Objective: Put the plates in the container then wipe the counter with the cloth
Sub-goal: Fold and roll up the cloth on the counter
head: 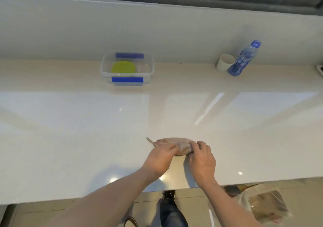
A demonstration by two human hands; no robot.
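A bunched beige cloth (176,143) lies on the glossy white counter (87,130) near its front edge. My left hand (160,158) grips the cloth's left side and my right hand (201,159) grips its right side. Far back on the counter stands a clear plastic container (150,69) with blue clips. A yellow-green plate (123,67) lies inside it, toward its left half. I cannot tell whether more plates lie under that one.
A white cup (224,62) and a blue-capped bottle (243,59) stand at the back right against the wall. A clear plastic bag (264,204) lies on the floor beyond the counter's front edge, right of my leg (167,212).
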